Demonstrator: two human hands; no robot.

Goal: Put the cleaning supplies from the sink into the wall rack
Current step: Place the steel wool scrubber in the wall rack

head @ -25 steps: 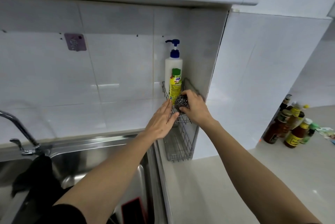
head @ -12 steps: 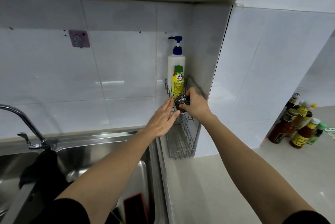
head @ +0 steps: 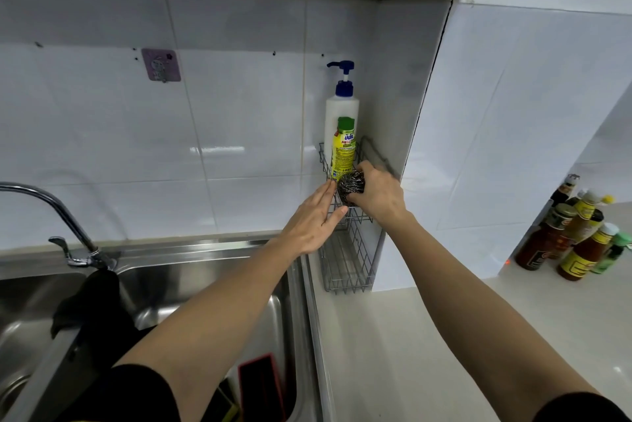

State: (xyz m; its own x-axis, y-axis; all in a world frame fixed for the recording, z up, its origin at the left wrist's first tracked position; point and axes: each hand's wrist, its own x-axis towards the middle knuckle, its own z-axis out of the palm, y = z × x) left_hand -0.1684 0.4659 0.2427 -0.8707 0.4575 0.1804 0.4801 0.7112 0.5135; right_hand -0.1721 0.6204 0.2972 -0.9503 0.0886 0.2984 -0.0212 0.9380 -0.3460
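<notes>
Faucet (head: 51, 202) at far left, arching over the sink (head: 205, 271). A black cloth (head: 92, 305) is draped over the sink divider. A red-edged black item (head: 261, 384) lies in the basin; it cannot be identified.

Left hand (head: 313, 219): fingers straight and together, flat against the front wires of the wall rack (head: 349, 250), gripping nothing.

Upper tier of the rack holds a white pump bottle (head: 342, 107) with a yellow bottle (head: 343, 151) in front of it.

Right hand (head: 376, 194): fingers curled around a steel scourer (head: 350, 187), held at the upper tier's front edge, just beside the yellow bottle. Not yet released.

Risks, judged: the upper tier looks crowded, so pushing the scourer in could tip the yellow bottle; released too near the edge, it could fall toward the lower tier or the counter (head: 444, 336).

Sauce bottles (head: 574, 237) at far right, well apart.
</notes>
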